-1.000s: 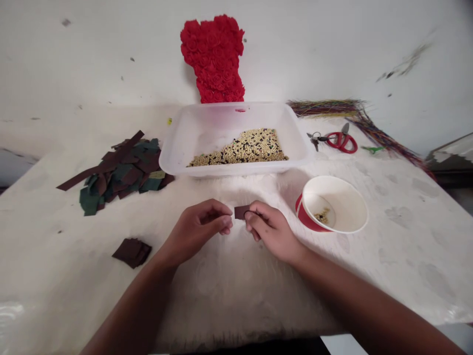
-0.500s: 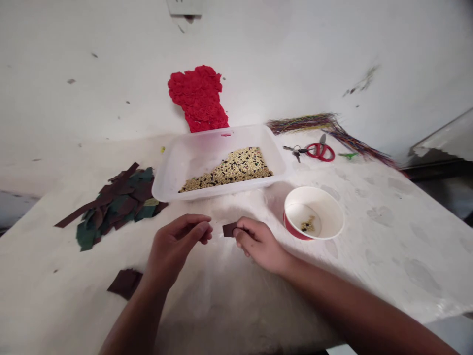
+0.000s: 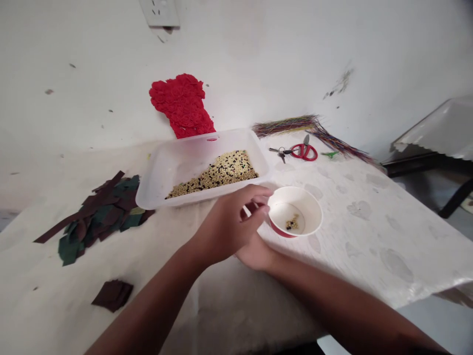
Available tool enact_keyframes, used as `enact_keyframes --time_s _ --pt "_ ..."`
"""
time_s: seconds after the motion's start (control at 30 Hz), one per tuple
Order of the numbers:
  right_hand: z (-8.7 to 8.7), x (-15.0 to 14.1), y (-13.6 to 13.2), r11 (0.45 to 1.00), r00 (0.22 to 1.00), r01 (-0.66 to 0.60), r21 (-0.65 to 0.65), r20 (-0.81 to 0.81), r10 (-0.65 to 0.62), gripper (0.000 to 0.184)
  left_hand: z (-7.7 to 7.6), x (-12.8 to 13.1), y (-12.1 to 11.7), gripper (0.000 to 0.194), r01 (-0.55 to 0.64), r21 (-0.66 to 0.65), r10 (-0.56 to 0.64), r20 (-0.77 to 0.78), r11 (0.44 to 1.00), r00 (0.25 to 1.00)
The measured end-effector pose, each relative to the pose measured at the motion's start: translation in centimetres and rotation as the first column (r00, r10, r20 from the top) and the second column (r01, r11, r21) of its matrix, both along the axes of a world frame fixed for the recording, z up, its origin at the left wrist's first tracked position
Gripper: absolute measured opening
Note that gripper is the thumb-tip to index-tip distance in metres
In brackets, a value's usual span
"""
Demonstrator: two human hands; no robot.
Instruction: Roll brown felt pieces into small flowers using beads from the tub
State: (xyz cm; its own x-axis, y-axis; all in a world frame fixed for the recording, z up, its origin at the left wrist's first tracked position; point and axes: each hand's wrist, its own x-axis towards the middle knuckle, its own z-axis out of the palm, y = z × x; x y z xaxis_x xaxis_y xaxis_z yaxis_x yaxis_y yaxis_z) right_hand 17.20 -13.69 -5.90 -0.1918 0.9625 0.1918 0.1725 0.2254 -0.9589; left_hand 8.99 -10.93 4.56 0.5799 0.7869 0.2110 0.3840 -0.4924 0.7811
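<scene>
My left hand [image 3: 236,222] reaches across to the left side of a white-and-red paper bowl [image 3: 314,217]. Its thumb and fingers are curved and apart, with the tips at the bowl's rim; whether they touch it I cannot tell. Several small beige and black beads [image 3: 291,223] lie on the bowl's bottom. My right hand [image 3: 254,254] is beneath and behind the left one; its fingers are hidden, and the dark brown piece it held earlier does not show. Behind the hands stands a translucent plastic tub [image 3: 199,198] with many beige and black beads [image 3: 225,170] heaped to its right.
Dark green and brown fabric-like pieces [image 3: 107,212] lie in a pile at left. A small brown stack [image 3: 113,295] is nearer. Red ruffled material [image 3: 183,106] leans on the wall. Keys [image 3: 281,153], red-handled scissors [image 3: 305,150] and thin coloured strands [image 3: 288,125] lie at back right.
My left hand has moved right, over my right hand, to the bowl's rim. The brown piece in my right hand has gone out of sight. The view has shifted right.
</scene>
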Motion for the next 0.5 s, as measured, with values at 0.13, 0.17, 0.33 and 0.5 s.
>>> enact_keyframes --time_s 0.13,0.17,0.33,0.5 --pt "0.3 -0.1 -0.2 0.998 0.998 -0.049 -0.043 -0.051 0.047 0.014 -0.5 -3.7 0.0 0.015 -0.147 0.093 0.153 -0.059 0.985 0.987" --pt "0.4 -0.1 -0.3 0.996 0.997 -0.056 -0.064 -0.059 0.052 0.017 -0.8 -4.7 0.0 0.013 -0.170 0.123 0.180 -0.071 0.978 0.981" --pt "0.9 -0.2 -0.5 0.988 0.995 -0.063 -0.140 -0.089 0.050 0.020 -2.8 -7.3 -0.4 0.012 -0.205 0.107 0.216 -0.100 0.973 0.971" --pt "0.8 -0.2 -0.5 0.975 0.989 -0.085 -0.208 -0.138 0.057 0.019 -4.5 -7.8 -1.2 0.015 -0.230 0.199 0.246 -0.060 0.953 0.967"
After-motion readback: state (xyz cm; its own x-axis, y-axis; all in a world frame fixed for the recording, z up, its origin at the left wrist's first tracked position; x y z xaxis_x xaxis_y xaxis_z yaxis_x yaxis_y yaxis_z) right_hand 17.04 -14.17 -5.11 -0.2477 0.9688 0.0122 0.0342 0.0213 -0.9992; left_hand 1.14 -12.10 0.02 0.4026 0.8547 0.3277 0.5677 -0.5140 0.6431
